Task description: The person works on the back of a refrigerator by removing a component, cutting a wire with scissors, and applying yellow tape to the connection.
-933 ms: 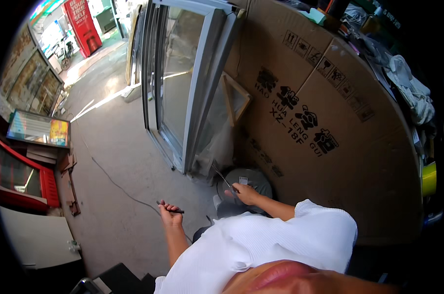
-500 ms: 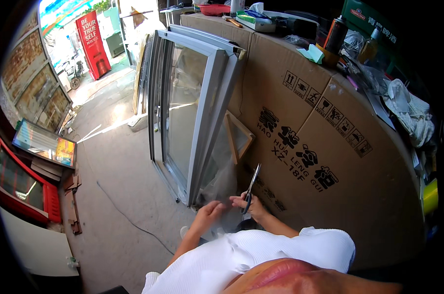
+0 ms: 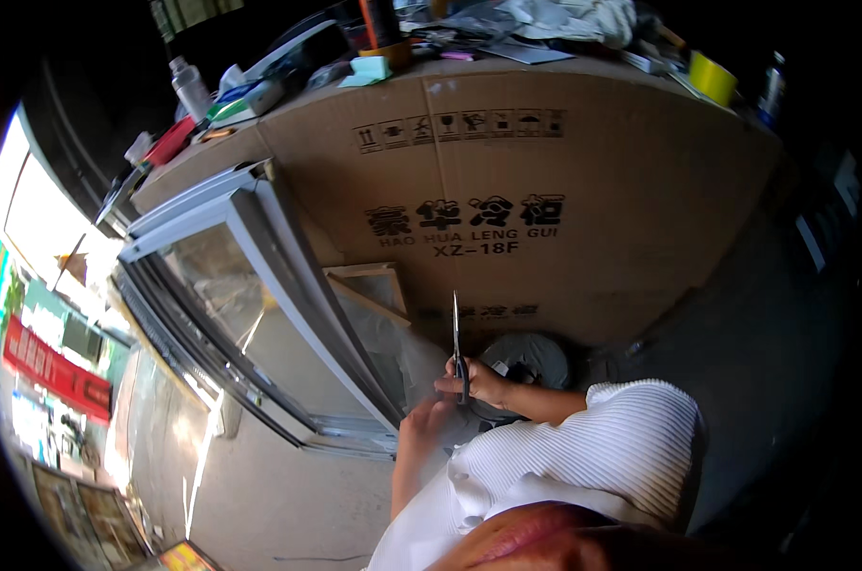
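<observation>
The right hand [image 3: 485, 383] grasps the scissors [image 3: 456, 333] by their dark handles, with the blades pointing up, nearly upright, in front of the box [image 3: 640, 219]. The left hand [image 3: 424, 428] is just beside it, lower and to the left, its fingers curled and blurred; whether it grips anything, I cannot tell. Both hands are close in front of the white shirt [image 3: 593, 447]. Behind the right hand, near the foot of the box, is a round grey lid [image 3: 542, 360], partly hidden by the forearm. To the left of the hands, a glazed frame [image 3: 288, 285] leans at a slant, its lower end on the floor [image 3: 259, 490], and a small wooden frame [image 3: 366, 299] is between it and the box. Along the top of the box lie a red tray [image 3: 171, 143], a clear bottle [image 3: 191, 90], a white cloth [image 3: 583, 19] and a yellow roll [image 3: 712, 78]
</observation>
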Motion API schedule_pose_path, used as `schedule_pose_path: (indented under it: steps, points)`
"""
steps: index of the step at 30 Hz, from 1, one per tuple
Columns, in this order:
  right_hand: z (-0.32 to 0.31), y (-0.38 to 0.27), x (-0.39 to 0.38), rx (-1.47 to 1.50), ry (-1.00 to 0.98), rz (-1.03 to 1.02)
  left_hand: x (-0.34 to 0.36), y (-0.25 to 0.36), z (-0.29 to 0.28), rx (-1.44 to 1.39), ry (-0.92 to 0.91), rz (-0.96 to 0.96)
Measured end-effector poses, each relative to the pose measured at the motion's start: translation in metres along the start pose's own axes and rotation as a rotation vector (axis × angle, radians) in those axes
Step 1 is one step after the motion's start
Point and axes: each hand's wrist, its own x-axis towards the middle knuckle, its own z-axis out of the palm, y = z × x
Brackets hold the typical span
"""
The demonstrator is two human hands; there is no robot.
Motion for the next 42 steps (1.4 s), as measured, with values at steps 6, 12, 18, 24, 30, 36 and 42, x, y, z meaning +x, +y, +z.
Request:
schedule_pose_path:
  steps: [6, 12, 18, 24, 30, 36, 42]
  points:
    - [-0.010, 0.005, -0.036, 0.170, 0.419, -0.121, 0.004, -0.027, -0.007, -0.025, -0.208, 0.017]
    - [-0.022, -0.023, -0.088, 0.144, 0.688, -0.262, 0.017, -0.003, -0.013, 0.074, -0.285, 0.138]
    - [-0.027, -0.023, -0.087, 0.016, 0.784, -0.339, 0.030, -0.012, -0.017, 0.036, -0.166, 0.114]
    - [-0.037, -0.030, -0.067, -0.210, 0.699, -0.392, 0.043, -0.005, -0.030, -0.080, 0.024, 0.177]
    - [-0.003, -0.031, -0.040, -0.281, 0.339, -0.279, 0.046, 0.027, -0.002, 0.203, -0.382, 0.187]
    - [-0.012, -0.084, -0.040, -0.934, 0.477, -0.322, 0.038, 0.019, -0.010, 0.038, -0.141, 0.051]
    - [-0.059, -0.174, -0.042, -1.101, 0.745, -0.556, 0.052, 0.007, -0.032, -0.115, 0.060, 0.084]
